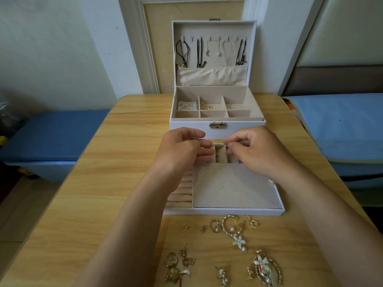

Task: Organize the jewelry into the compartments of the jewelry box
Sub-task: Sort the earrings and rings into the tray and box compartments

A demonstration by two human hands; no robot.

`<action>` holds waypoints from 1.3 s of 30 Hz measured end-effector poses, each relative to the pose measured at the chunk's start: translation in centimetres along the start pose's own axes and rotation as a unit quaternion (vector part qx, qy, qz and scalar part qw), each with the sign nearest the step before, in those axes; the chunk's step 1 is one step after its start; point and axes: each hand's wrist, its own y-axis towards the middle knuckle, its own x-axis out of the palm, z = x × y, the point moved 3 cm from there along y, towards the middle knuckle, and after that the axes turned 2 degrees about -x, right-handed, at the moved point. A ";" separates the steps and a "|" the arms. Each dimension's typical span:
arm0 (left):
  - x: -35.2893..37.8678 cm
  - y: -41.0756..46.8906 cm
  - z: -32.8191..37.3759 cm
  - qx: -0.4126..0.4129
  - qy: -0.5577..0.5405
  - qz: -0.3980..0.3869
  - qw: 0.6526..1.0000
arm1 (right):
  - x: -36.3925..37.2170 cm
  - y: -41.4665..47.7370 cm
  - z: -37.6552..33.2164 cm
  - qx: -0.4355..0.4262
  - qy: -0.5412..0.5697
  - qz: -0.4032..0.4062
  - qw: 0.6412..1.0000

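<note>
Pinching a tiny piece [228, 145] over the tray's [228, 211] far compartments, right hand [256, 151] grip clamped; left hand [182, 151] grip curled, hold unclear. Jewelry [237, 240] loose on counter [134, 162], just before tray. Risk: piece slips, lands in wrong compartment

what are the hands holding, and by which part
Cannot be told: the left hand and right hand have fingertips pinched together above the small compartments of the tray, but anything between them is too small to see.
</note>
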 end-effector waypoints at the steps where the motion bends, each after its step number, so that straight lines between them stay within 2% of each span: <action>1: 0.0 0.0 0.0 0.001 0.002 -0.001 1.000 | -0.1 -0.1 -0.1 0.002 -0.004 0.004 1.000; 8: 0.1 -0.7 0.4 0.011 0.008 -0.009 1.000 | -0.8 -1.0 -1.2 0.004 -0.018 0.006 1.000; 11: 0.3 -1.5 0.4 0.029 0.020 -0.035 0.999 | -1.3 -2.1 -1.8 -0.002 -0.027 0.002 1.000; 16: 1.2 -3.8 0.0 0.063 0.089 -0.104 0.989 | -2.2 -5.3 -2.6 -0.017 -0.032 -0.021 0.999; 21: 1.6 -7.1 -0.6 0.092 0.160 -0.125 0.975 | -2.6 -8.9 -2.8 -0.024 -0.054 -0.045 0.997; 23: 1.5 -8.4 -1.2 0.125 0.240 -0.117 0.956 | -2.3 -10.5 -2.5 -0.032 -0.086 -0.071 0.993; 27: 0.9 -10.5 -1.9 0.234 0.435 -0.105 0.863 | -1.5 -12.8 -2.2 -0.054 -0.156 -0.121 0.979; 29: 0.6 -11.0 -2.4 0.267 0.487 -0.108 0.825 | -1.2 -13.5 -2.3 -0.068 -0.184 -0.138 0.971; 32: 0.4 -11.1 -3.4 0.309 0.520 -0.136 0.785 | -0.9 -14.1 -2.3 -0.059 -0.229 -0.141 0.961; 35: 0.6 -11.2 -4.1 0.332 0.535 -0.166 0.759 | -0.3 -14.5 -2.4 -0.055 -0.284 -0.125 0.949; 39: 1.2 -11.3 -4.3 0.344 0.537 -0.177 0.750 | 0.5 -14.4 -2.5 -0.061 -0.299 -0.114 0.946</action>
